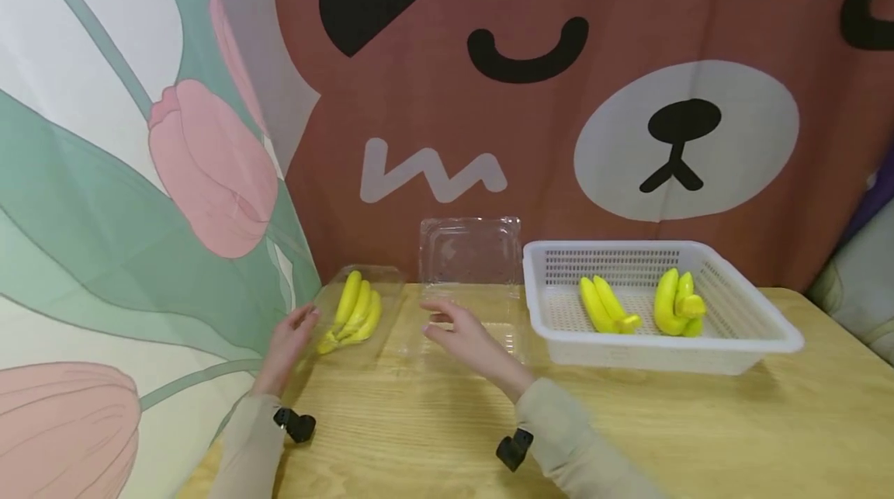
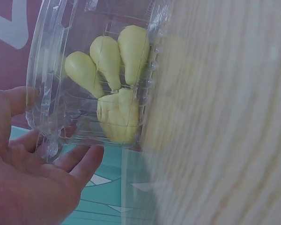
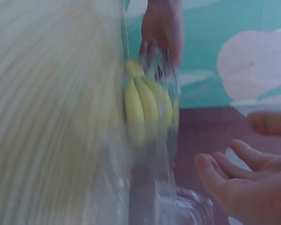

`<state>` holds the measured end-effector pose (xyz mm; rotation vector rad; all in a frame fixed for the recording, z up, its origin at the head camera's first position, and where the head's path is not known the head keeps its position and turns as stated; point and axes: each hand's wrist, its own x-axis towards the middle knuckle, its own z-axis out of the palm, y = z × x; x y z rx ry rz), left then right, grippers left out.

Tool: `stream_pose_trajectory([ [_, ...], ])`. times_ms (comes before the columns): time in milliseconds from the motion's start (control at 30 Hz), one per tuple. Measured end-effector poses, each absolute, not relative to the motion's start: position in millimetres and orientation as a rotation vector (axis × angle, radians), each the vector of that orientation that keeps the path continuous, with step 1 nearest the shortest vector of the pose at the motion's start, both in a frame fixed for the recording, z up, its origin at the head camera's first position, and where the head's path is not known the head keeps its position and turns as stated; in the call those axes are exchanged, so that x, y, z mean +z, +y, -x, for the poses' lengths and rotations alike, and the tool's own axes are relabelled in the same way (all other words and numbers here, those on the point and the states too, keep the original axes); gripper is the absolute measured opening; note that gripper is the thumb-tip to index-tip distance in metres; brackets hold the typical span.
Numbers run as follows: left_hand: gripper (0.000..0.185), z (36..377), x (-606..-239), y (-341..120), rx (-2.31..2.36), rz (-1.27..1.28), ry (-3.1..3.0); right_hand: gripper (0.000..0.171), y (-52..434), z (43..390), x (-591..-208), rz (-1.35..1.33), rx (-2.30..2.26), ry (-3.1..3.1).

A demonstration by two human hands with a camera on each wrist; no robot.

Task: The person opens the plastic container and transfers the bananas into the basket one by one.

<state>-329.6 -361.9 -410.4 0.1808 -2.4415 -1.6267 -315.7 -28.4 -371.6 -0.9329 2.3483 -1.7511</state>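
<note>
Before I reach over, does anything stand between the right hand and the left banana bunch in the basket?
Yes: the left wall of the white basket stands between the right hand and that banana bunch. Nothing visible covers the bunch from above.

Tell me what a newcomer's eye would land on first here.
Probably the big brown bear curtain filling the background. Next, the bright yellow banana bunches: two in the white basket on the right, a third in the clear container at the left hand. In the middle, the right hand is by an open clear box.
</note>
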Motion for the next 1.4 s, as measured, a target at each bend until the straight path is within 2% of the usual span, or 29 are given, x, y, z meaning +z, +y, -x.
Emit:
stream_pose_trajectory([
  [200,0.06,332.8,-411.5,-359.6,-1.626,-0.176,-2.435,0.046,-60.4,314.3,-372.4,0.828,-1.853,2.107],
  [400,0.058,332.1,-411.1,-363.7,-1.651,-0.162,-2.409,0.051,-87.5,310.7,-369.1,0.567,-2.017,1.75],
  [700,0.057,332.8,-410.1,-364.3,-1.666,-0.173,-2.406,0.064,-105.4,314.9,-375.3,0.404,-2.129,1.531],
  [767,0.056,334.1,-410.3,-364.3,-1.669,-0.161,-2.401,0.046,-107.3,316.1,-376.2,0.406,-2.133,1.551],
  [833,0.055,335.2,-411.2,-364.6,-1.671,-0.157,-2.407,0.013,-109.1,316.8,-376.7,0.421,-2.124,1.596],
  [867,0.055,335.4,-411.5,-364.7,-1.683,-0.154,-2.41,0.009,-110.0,317.0,-377.0,0.431,-2.117,1.623],
  [933,0.056,335.6,-412.1,-365.3,-1.728,-0.148,-2.413,0.031,-111.5,317.0,-377.1,0.44,-2.081,1.699],
  [1033,0.058,335.2,-413.2,-366.3,-1.856,-0.122,-2.398,0.039,-113.1,315.8,-378.0,0.438,-2.058,1.77],
  [1100,0.06,335.2,-414.2,-367.4,-1.935,-0.096,-2.385,0.037,-114.1,314.8,-379.3,0.431,-2.037,1.792],
  [1200,0.063,335.4,-416.2,-369.1,-2.003,-0.063,-2.387,0.01,-114.9,312.8,-382.4,0.443,-2.022,1.792],
  [1233,0.063,335.5,-416.9,-369.5,-2.008,-0.055,-2.391,0.013,-114.8,312.0,-383.4,0.447,-2.009,1.802],
  [1333,0.063,335.8,-418.1,-371.5,-2.024,-0.028,-2.389,0.057,-115.2,309.8,-385.1,0.46,-1.983,1.867],
  [1400,0.063,334.9,-418.2,-373.0,-2.037,-0.018,-2.375,0.064,-115.9,308.6,-385.3,0.46,-1.954,1.919],
])
